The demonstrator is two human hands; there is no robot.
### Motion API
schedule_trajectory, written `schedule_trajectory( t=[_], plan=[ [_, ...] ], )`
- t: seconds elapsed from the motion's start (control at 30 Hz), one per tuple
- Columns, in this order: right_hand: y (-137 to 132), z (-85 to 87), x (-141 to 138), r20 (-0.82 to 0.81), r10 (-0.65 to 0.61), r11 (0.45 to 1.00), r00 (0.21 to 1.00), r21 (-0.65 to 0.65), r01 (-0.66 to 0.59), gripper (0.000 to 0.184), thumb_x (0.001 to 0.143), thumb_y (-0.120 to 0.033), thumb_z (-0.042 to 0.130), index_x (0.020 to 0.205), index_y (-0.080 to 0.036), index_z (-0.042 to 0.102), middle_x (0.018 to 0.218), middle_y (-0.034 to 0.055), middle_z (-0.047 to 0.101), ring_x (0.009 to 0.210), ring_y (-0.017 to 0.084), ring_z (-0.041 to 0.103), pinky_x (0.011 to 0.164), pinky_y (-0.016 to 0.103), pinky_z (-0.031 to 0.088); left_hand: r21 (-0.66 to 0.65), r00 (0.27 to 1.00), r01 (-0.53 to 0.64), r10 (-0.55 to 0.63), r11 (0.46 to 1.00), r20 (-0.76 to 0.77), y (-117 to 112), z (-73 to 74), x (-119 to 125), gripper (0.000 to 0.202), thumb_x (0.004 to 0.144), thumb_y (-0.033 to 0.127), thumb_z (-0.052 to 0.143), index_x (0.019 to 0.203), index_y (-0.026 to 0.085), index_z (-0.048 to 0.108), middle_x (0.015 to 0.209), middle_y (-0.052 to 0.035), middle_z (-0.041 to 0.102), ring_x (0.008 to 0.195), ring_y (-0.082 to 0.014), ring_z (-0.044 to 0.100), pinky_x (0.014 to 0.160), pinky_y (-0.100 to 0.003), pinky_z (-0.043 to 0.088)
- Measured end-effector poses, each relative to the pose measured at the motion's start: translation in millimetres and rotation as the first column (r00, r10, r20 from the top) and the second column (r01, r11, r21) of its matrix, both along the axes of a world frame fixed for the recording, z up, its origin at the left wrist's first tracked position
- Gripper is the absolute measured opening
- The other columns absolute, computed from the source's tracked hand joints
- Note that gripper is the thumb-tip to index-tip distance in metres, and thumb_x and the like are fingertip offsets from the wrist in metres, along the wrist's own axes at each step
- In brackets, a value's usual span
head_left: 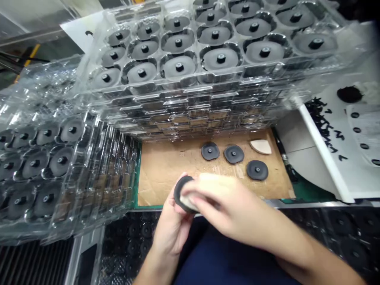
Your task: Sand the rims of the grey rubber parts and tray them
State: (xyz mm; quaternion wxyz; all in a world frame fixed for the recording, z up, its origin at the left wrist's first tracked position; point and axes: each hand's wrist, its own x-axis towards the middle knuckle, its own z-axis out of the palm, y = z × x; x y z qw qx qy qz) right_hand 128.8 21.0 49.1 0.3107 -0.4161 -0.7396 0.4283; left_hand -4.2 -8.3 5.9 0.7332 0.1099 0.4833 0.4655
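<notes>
My left hand (172, 227) grips a round black rubber disc (179, 189) from below, just above the near edge of the cardboard sheet (160, 166). My right hand (234, 211) is closed on a pale cloth or pad (212, 184) and presses it against the disc's face. Three loose black discs lie on the cardboard beyond: one (210, 151), a second (234, 154), a third (257, 170). A pale wedge-shaped piece (261, 147) lies near them.
A tall stack of clear plastic trays (190, 107) filled with black discs stands behind the cardboard. Another such stack (59, 166) stands at the left. A white tray (335, 158) with small black scraps sits at the right. Dark trays lie under my arms.
</notes>
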Motion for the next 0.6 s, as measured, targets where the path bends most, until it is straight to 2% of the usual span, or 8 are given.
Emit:
schedule_trajectory(
  t=[0.1, 0.13, 0.23, 0.3, 0.4, 0.47, 0.53, 0.6],
  plan=[
    [-3.0, -1.6, 1.9, -0.083, -0.177, 0.973, 0.981, 0.137, 0.187, 0.025, 0.091, -0.015, 0.042, 0.103, -0.010, 0.064, 0.086, 0.0078, 0.064, 0.077, 0.016, 0.060, 0.072, 0.026, 0.048, 0.031, 0.997, 0.064, -0.065, 0.997, 0.034, 0.3, 2.7, 1.3, 0.037, 0.064, 0.031, 0.077, 0.098, 0.022, 0.068, 0.102, -0.0057, 0.070, 0.105, -0.0252, 0.061, 0.093, -0.035, 0.048],
    [-4.9, -1.0, 4.0, -0.112, -0.162, 0.977, 0.980, 0.125, 0.176, 0.025, 0.091, -0.015, 0.043, 0.104, -0.009, 0.063, 0.086, 0.0077, 0.065, 0.077, 0.015, 0.060, 0.072, 0.025, 0.048, 0.031, 0.996, 0.073, -0.074, 0.997, 0.044, 0.3, 3.4, 0.8, 0.041, 0.062, 0.029, 0.079, 0.101, 0.023, 0.067, 0.105, -0.0052, 0.070, 0.106, -0.0246, 0.061, 0.093, -0.034, 0.048],
    [-8.2, 2.8, 11.9, -0.104, -0.008, 0.999, 0.995, -0.034, 0.004, 0.019, 0.088, -0.009, 0.049, 0.095, -0.015, 0.065, 0.085, 0.0016, 0.066, 0.076, 0.010, 0.060, 0.070, 0.018, 0.047, 0.013, 0.997, 0.045, -0.046, 0.999, 0.061, 0.2, 4.5, 0.1, 0.055, 0.055, 0.020, 0.083, 0.106, 0.028, 0.066, 0.107, -0.0010, 0.070, 0.100, -0.0194, 0.063, 0.088, -0.026, 0.050],
    [-7.2, 4.7, 13.1, -0.076, -0.053, 0.998, 0.996, -0.044, 0.049, 0.018, 0.087, -0.009, 0.050, 0.094, -0.017, 0.065, 0.086, 0.0001, 0.066, 0.077, 0.009, 0.060, 0.072, 0.017, 0.047, 0.021, 0.996, 0.055, -0.056, 0.998, 0.063, 0.1, 5.5, 2.5, 0.049, 0.054, 0.020, 0.083, 0.100, 0.026, 0.068, 0.097, 0.0004, 0.071, 0.093, -0.0172, 0.065, 0.083, -0.022, 0.051],
    [-6.7, 6.0, 9.6, -0.115, -0.182, 0.973, 0.977, 0.122, 0.195, 0.022, 0.090, -0.014, 0.046, 0.103, -0.012, 0.064, 0.086, 0.0056, 0.066, 0.078, 0.014, 0.061, 0.074, 0.024, 0.049, 0.057, 0.992, 0.102, -0.106, 0.993, 0.070, -0.9, 9.1, 5.8, 0.036, 0.063, 0.027, 0.079, 0.098, 0.024, 0.070, 0.094, 0.0000, 0.071, 0.093, -0.0167, 0.065, 0.086, -0.023, 0.050],
    [-10.6, 7.5, 12.1, -0.143, -0.117, 0.983, 0.983, 0.125, 0.135, 0.022, 0.090, -0.013, 0.046, 0.103, -0.010, 0.064, 0.085, 0.0058, 0.066, 0.077, 0.013, 0.061, 0.072, 0.023, 0.049, 0.056, 0.990, 0.107, -0.111, 0.993, 0.085, -2.2, 11.9, 4.7, 0.044, 0.062, 0.027, 0.079, 0.104, 0.027, 0.068, 0.102, -0.0007, 0.070, 0.100, -0.0184, 0.063, 0.091, -0.025, 0.048],
    [-16.8, 9.2, 21.4, -0.109, -0.012, 0.999, 0.994, 0.034, 0.015, 0.018, 0.087, -0.010, 0.050, 0.097, -0.015, 0.065, 0.083, 0.0017, 0.067, 0.073, 0.010, 0.061, 0.067, 0.017, 0.048, 0.034, 0.989, 0.102, -0.105, 0.994, 0.107, -3.2, 13.3, 2.3, 0.053, 0.056, 0.026, 0.083, 0.107, 0.028, 0.066, 0.106, -0.0013, 0.070, 0.102, -0.0191, 0.063, 0.090, -0.025, 0.049],
    [-21.9, 10.3, 32.6, -0.010, -0.038, 0.999, 0.999, -0.016, 0.038, 0.017, 0.085, -0.009, 0.053, 0.094, -0.019, 0.065, 0.083, -0.0014, 0.067, 0.071, 0.008, 0.061, 0.064, 0.016, 0.047, 0.013, 0.985, 0.108, -0.109, 0.994, 0.137, -3.3, 13.2, 1.8, 0.058, 0.052, 0.023, 0.085, 0.107, 0.027, 0.067, 0.105, -0.0025, 0.071, 0.100, -0.0188, 0.063, 0.087, -0.023, 0.050]
  ],
)
